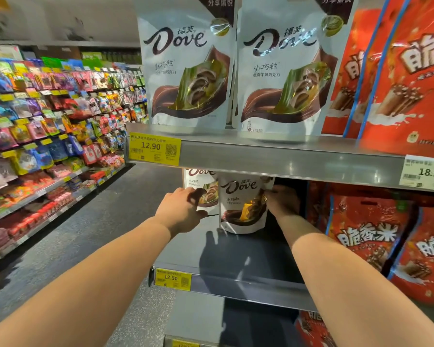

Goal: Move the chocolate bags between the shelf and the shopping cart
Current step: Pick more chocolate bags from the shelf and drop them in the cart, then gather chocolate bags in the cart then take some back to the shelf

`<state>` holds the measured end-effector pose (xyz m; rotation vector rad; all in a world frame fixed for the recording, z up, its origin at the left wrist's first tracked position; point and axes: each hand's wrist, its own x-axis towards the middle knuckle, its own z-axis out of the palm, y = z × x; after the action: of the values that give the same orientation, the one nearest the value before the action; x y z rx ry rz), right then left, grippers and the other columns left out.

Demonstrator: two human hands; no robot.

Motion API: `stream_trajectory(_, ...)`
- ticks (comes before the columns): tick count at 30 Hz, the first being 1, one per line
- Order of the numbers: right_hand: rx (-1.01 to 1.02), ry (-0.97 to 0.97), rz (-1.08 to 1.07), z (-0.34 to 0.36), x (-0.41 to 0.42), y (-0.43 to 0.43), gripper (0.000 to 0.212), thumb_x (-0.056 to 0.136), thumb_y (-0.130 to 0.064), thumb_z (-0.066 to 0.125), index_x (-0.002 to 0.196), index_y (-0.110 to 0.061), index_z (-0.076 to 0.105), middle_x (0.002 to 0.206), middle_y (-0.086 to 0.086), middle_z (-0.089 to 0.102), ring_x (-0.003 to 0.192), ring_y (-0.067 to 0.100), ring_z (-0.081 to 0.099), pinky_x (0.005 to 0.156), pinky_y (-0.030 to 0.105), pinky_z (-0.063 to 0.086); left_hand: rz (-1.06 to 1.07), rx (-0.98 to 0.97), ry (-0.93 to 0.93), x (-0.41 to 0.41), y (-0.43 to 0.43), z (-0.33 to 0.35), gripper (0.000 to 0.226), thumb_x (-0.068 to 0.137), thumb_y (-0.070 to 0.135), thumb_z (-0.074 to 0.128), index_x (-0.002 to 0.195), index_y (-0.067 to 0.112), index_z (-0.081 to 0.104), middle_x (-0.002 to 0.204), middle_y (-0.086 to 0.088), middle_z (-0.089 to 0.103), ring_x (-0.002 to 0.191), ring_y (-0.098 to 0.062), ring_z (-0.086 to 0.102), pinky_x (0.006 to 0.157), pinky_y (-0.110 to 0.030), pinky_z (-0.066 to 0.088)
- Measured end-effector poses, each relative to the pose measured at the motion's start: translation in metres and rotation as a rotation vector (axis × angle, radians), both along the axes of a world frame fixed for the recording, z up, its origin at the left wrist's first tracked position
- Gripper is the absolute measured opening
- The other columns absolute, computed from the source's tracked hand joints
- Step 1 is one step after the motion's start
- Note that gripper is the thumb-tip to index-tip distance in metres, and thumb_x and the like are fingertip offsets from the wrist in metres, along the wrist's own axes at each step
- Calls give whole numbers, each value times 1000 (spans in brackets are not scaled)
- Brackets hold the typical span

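Note:
Two white Dove chocolate bags stand upright on the lower shelf [248,256], under the upper shelf edge. My right hand [282,200] grips the right side of the front Dove bag [241,206]. My left hand [183,209] reaches in with fingers spread and touches the left Dove bag [201,186] behind it. Two more Dove bags [186,71] [283,73] stand side by side on the upper shelf [273,156]. No shopping cart is in view.
Red wafer snack bags [371,234] fill the right side of both shelves [398,71]. Yellow price tags [154,149] [173,279] hang on the shelf edges. An aisle floor [85,234] runs on the left, lined by a long shelf of colourful sweets [48,126].

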<state>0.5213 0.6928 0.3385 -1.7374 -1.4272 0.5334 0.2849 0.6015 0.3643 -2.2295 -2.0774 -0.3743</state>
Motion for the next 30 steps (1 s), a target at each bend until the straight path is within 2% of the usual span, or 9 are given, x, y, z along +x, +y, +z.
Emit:
stream_trajectory(4, -27, -81, -10, 4, 4, -4, 26, 97, -31, 54, 115, -18, 68, 123, 8, 65, 113, 28, 60, 95, 39, 50, 4, -17, 15, -1, -3, 2, 58, 93, 48, 54, 145, 30, 37, 140, 1, 50, 126, -26, 45, 101, -38, 41)
stream_trajectory(7, -86, -151, -21, 11, 4, -17, 32, 98, -32, 53, 118, -11, 65, 125, 11, 62, 115, 31, 58, 95, 39, 49, -1, -18, 40, 0, -11, 8, 59, 94, 48, 53, 146, 28, 35, 142, -1, 50, 126, -27, 46, 101, -39, 43)
stream_trajectory(10, -157, -236, -5, 18, -3, -34, 40, 97, -39, 50, 117, -8, 67, 121, 13, 65, 110, 32, 62, 89, 36, 51, 34, -46, 38, 3, -23, 16, 59, 93, 49, 53, 146, 31, 35, 142, -3, 50, 125, -29, 49, 101, -40, 44)
stream_trajectory(13, -219, -241, 23, 31, -14, -60, 39, 94, -39, 54, 116, -9, 67, 114, 12, 67, 104, 30, 64, 79, 31, 50, 60, -66, 30, 3, -41, 24, 60, 91, 52, 53, 146, 35, 35, 143, -4, 49, 125, -31, 50, 100, -41, 46)
stream_trajectory(15, -226, -272, 55, 38, -25, -79, 38, 95, -36, 52, 117, -8, 64, 113, 12, 66, 103, 30, 64, 84, 34, 53, 41, -68, 27, -1, -58, 29, 62, 91, 52, 53, 147, 34, 33, 146, -3, 47, 129, -30, 45, 103, -41, 43)
stream_trajectory(18, -261, -328, 94, 48, -47, -116, 37, 96, -34, 51, 121, -9, 62, 121, 11, 64, 110, 29, 61, 92, 36, 53, 25, -64, 76, -10, -91, 37, 65, 90, 53, 55, 146, 27, 33, 141, -4, 49, 126, -29, 46, 98, -44, 42)
stream_trajectory(22, -256, -243, 238, 46, -70, -160, 29, 90, -26, 59, 114, -13, 67, 109, 10, 68, 101, 29, 64, 80, 30, 51, 25, -96, 52, -28, -138, 38, 69, 89, 53, 57, 146, 23, 32, 141, -4, 47, 128, -29, 44, 101, -47, 41)
stream_trajectory(27, -238, -417, 398, 40, -106, -210, 20, 89, -33, 65, 101, -20, 74, 108, 5, 72, 107, 26, 64, 92, 33, 52, 70, -130, 3, -58, -189, 30, 74, 87, 57, 58, 149, 29, 29, 143, -2, 45, 130, -28, 44, 102, -45, 40)
stream_trajectory(30, -255, -484, 512, 40, -136, -230, 14, 87, -27, 65, 93, -18, 74, 105, 4, 74, 103, 24, 65, 80, 28, 49, 139, -132, -26, -79, -219, 25, 75, 86, 59, 58, 149, 30, 29, 143, -1, 45, 129, -27, 44, 101, -45, 41)
